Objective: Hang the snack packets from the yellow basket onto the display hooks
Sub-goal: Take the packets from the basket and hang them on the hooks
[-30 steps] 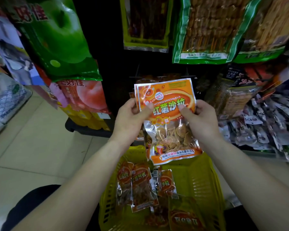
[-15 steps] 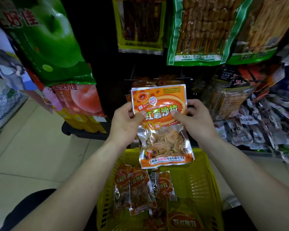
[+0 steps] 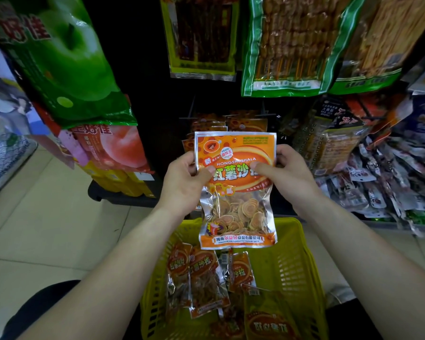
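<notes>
A green apple bag [image 3: 66, 57] hangs above a peach bag [image 3: 111, 148], beside a pale tiled floor [image 3: 47, 229].

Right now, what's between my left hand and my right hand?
The orange snack packet, pinched by the left hand and the right hand, in the head view.

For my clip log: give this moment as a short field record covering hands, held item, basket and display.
held item: orange snack packet, upright, above the basket
left hand: pinches its left edge
right hand: pinches its right edge
yellow basket: holds more orange packets
on display: matching packets hang behind the held one
stage: not yet hung
</notes>
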Motion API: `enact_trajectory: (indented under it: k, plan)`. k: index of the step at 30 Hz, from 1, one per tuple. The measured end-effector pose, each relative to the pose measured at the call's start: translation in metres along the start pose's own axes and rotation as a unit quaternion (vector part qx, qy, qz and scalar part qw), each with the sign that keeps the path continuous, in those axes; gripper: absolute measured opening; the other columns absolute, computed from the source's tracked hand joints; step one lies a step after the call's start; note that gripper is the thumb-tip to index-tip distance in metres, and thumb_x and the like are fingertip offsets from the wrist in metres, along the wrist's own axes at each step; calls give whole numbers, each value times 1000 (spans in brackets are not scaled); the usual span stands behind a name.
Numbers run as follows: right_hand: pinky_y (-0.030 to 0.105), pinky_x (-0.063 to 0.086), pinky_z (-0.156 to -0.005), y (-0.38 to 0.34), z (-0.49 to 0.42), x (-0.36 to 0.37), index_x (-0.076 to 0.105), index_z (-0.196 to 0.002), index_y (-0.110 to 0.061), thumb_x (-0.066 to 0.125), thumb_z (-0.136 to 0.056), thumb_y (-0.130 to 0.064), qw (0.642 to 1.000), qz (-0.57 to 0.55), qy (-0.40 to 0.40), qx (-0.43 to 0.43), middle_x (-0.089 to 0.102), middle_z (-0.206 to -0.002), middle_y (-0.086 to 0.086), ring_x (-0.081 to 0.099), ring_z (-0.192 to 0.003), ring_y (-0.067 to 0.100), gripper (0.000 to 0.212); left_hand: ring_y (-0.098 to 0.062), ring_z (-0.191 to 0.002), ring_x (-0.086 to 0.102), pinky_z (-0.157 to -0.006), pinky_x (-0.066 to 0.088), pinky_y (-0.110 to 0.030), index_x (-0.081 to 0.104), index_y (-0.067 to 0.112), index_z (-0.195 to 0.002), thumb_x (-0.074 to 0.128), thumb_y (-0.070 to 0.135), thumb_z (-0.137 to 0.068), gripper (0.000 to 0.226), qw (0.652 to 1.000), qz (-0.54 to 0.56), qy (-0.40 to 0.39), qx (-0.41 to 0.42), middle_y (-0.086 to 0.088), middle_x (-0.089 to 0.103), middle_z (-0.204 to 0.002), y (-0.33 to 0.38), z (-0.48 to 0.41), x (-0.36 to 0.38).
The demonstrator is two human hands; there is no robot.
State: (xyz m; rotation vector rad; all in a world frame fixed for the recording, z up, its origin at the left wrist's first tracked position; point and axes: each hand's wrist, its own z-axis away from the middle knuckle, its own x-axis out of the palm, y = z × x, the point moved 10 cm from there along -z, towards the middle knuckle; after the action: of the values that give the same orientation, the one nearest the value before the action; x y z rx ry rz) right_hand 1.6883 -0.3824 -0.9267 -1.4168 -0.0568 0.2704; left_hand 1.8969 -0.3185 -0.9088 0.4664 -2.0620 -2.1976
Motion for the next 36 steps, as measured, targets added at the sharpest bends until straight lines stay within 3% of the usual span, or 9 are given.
enact_trajectory:
  k: [3, 5, 7, 10, 12, 17, 23, 29, 36]
  plan:
    - [22, 53, -77, -21, 2, -10, 50, -125, -23, 81, -82, -24, 997, 37, 9, -67, 62, -117, -9, 64, -99, 0, 53, -4, -94, 72, -74, 58, -19, 65, 21, -117, 63, 11, -96, 22, 999, -33, -36, 10, 7, 75, -104, 1, 2, 8]
    - [26, 47, -91, -43, 8, -12, 43, -132, -38, 85, -76, -31, 970, 187, 10, -154, 53, -132, -11, 53, -116, 5, 71, -3, -95, 71, -76, 58, -20, 65, 21, -118, 64, 13, -97, 23, 995, -66, -67, 15, 8, 74, -106, 0, 3, 16]
    - [33, 45, -96, -52, 14, -4, 46, -134, -40, 85, -74, -36, 932, 303, -18, -198, 55, -130, -10, 52, -118, 12, 71, -4, -96, 71, -80, 59, -26, 65, 24, -117, 64, 15, -97, 22, 990, -99, -95, 18, 9, 75, -106, -5, 5, 24]
    - [32, 57, -73, -33, 15, 11, 59, -96, -37, 77, -84, -34, 918, 357, -101, -142, 67, -94, -16, 68, -90, 11, 23, -4, -95, 71, -81, 60, -29, 64, 25, -114, 64, 16, -97, 20, 987, -108, -122, 4, 9, 74, -104, -16, 10, 36]
    - [37, 58, -65, -23, 14, 13, 61, -87, -31, 73, -88, -34, 904, 389, -113, -136, 69, -85, -10, 69, -78, 10, 12, -4, -93, 71, -81, 61, -34, 65, 26, -110, 64, 18, -97, 15, 985, -121, -123, 1, 8, 74, -102, -25, 14, 42]
    - [41, 57, -67, -29, 6, -12, 65, -93, -36, 70, -88, -40, 890, 427, -50, -150, 70, -89, -11, 67, -83, 17, 8, -2, -105, 65, -89, 56, -28, 61, 25, -121, 73, 27, -90, 33, 987, -131, -95, -13, 12, 69, -114, -36, 6, 42]
    - [38, 47, -70, -51, -36, -30, 68, -112, -31, 65, -93, -31, 811, 549, 51, -196, 72, -100, 6, 66, -95, 35, 20, -4, -103, 63, -82, 48, -16, 60, 25, -126, 68, 32, -93, 35, 971, -193, -122, -74, 10, 64, -121, -66, -6, 39]
    - [40, 44, -88, 24, -113, -13, 63, -120, -27, 57, -97, -25, 795, 591, 19, -135, 68, -115, 9, 62, -106, 35, 24, -16, -113, 62, -94, 51, -31, 58, 25, -133, 65, 33, -94, 40, 947, -250, -169, -111, 3, 63, -130, -126, -34, 84]
    - [42, 36, -100, 107, -198, 26, 58, -119, -32, 58, -94, -23, 758, 638, -70, -118, 68, -112, 3, 62, -107, 26, 27, -19, -126, 53, -104, 42, -28, 44, 30, -146, 64, 33, -95, 55, 949, -193, -183, -170, 2, 53, -144, -210, -94, 155]
